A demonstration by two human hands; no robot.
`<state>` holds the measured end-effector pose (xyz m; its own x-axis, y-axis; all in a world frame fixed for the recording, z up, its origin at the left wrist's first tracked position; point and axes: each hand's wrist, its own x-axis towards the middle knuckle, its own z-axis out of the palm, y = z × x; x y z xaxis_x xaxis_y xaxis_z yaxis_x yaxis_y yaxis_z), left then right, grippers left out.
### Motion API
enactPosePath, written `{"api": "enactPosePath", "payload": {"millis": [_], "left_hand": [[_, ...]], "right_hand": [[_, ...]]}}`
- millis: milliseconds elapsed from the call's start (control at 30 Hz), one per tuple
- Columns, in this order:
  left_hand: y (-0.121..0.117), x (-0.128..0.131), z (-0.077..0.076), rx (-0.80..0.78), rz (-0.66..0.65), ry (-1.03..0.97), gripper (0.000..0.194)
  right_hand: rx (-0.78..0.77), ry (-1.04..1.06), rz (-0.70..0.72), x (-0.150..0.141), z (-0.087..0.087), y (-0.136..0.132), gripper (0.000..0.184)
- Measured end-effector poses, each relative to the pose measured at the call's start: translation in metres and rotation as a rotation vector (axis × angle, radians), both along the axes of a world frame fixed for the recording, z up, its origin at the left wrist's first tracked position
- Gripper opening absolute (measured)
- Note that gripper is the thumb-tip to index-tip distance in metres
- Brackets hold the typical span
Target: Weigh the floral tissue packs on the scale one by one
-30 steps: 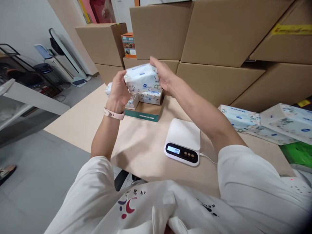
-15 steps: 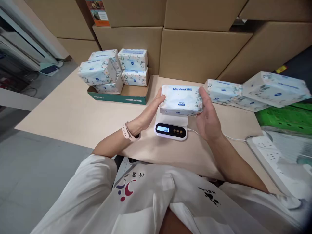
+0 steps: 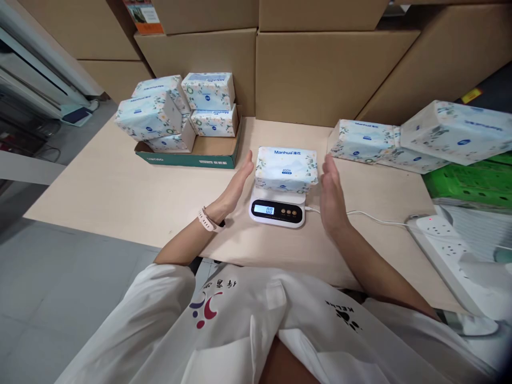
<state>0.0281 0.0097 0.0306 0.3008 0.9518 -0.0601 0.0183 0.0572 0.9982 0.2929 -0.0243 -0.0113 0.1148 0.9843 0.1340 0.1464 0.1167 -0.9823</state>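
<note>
A pack of tissues (image 3: pixel 286 169), white and blue with a leaf print, rests on a white digital scale (image 3: pixel 277 212) whose lit display reads 0.0. My left hand (image 3: pixel 234 189) is just left of the pack, palm facing it, fingers stretched out and a small gap between. On the other side my right hand (image 3: pixel 333 197) is held upright and flat, also apart from the pack. Neither hand holds anything. A pink band (image 3: pixel 208 220) circles my left wrist.
At the back left, a green-sided carton tray (image 3: pixel 188 159) holds several tissue packs (image 3: pixel 148 114). More packs (image 3: pixel 362 140) lie at the right, near a green crate (image 3: pixel 472 184). A white cable (image 3: pixel 376 216) runs from the scale to a power strip (image 3: pixel 444 240). Cardboard boxes (image 3: pixel 320 74) line the back.
Both hands have let go of the tissue pack and drawn apart to its sides. The pack now sits on the scale. The view has shifted slightly.
</note>
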Motion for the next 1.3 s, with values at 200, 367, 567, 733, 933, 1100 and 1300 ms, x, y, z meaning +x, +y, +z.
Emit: {"api": "enactPosePath", "payload": {"millis": [200, 367, 567, 733, 933, 1100, 1300], "left_hand": [[-0.002, -0.014, -0.006, -0.010, 0.076, -0.023, 0.096], [0.002, -0.012, -0.010, -0.040, 0.103, -0.037, 0.088], [0.007, -0.015, -0.017, -0.035, 0.135, -0.038, 0.089], [0.005, -0.013, -0.016, -0.011, 0.111, -0.041, 0.094], [0.002, -0.012, -0.012, -0.064, -0.003, -0.040, 0.092], [0.002, -0.014, -0.009, -0.094, -0.031, -0.032, 0.086], [0.001, -0.015, -0.009, -0.100, -0.028, -0.033, 0.090]], "right_hand": [[0.130, -0.016, -0.240, 0.017, -0.013, -0.022, 0.073], [0.195, 0.014, -0.247, 0.021, -0.017, -0.016, 0.070], [0.113, 0.075, -0.238, 0.019, -0.013, -0.017, 0.075], [0.069, 0.153, -0.268, 0.015, -0.008, -0.015, 0.081], [0.028, 0.166, -0.273, 0.013, -0.006, -0.014, 0.079], [-0.010, 0.179, -0.267, 0.015, -0.008, -0.012, 0.078], [-0.002, 0.117, -0.237, 0.017, -0.010, -0.013, 0.079]]}}
